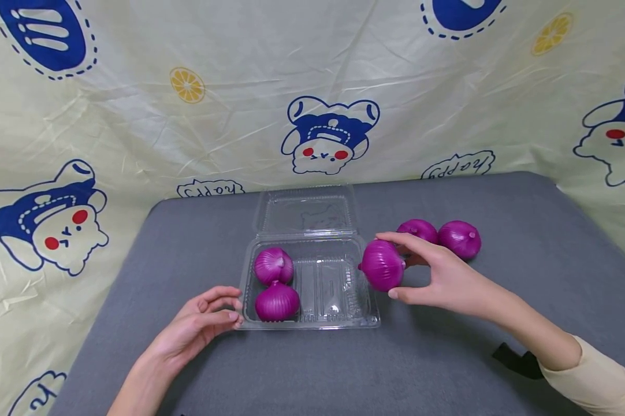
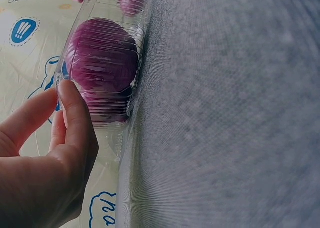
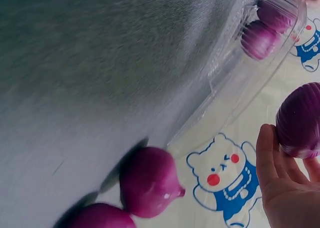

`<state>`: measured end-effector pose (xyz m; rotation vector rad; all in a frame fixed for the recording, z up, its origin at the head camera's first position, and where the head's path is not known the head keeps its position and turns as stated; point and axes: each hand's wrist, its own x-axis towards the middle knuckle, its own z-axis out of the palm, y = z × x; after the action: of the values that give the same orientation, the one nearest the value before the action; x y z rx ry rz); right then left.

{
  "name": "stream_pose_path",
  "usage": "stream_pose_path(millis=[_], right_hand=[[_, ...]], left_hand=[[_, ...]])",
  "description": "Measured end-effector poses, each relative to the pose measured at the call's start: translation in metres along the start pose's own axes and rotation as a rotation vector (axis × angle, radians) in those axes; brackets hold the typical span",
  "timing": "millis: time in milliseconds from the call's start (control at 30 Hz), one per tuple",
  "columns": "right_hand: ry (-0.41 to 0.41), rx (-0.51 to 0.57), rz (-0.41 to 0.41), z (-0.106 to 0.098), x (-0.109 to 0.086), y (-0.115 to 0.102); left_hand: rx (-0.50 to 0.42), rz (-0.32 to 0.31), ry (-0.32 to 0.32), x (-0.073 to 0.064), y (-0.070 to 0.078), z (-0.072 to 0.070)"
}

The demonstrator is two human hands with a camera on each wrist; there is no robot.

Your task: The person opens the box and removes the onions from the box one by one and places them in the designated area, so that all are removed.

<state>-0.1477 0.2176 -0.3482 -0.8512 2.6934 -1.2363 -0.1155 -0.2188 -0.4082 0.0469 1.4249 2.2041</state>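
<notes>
My right hand holds a purple onion between thumb and fingers, at the right edge of a clear plastic clamshell box. In the right wrist view the same onion sits against the fingers, clear of the table. Two onions stand one before the other in the box's left part, the back one touching the front one. My left hand is at the box's left side, and in the left wrist view its thumb and a finger pinch the rim.
Two more onions lie side by side on the grey table behind my right hand, one partly hidden and the other further right. The box's lid lies opened toward the back. A printed curtain hangs behind the table.
</notes>
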Motion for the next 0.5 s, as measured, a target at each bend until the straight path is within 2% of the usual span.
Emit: stream_pose_path(millis=[333, 500], right_hand=[[0.067, -0.047, 0.023, -0.015, -0.021, 0.008], [0.105, -0.073, 0.077, -0.021, -0.033, 0.013]], left_hand=[[0.002, 0.006, -0.01, 0.0, 0.0, -0.001], [-0.008, 0.004, -0.017, -0.001, 0.0, 0.0]])
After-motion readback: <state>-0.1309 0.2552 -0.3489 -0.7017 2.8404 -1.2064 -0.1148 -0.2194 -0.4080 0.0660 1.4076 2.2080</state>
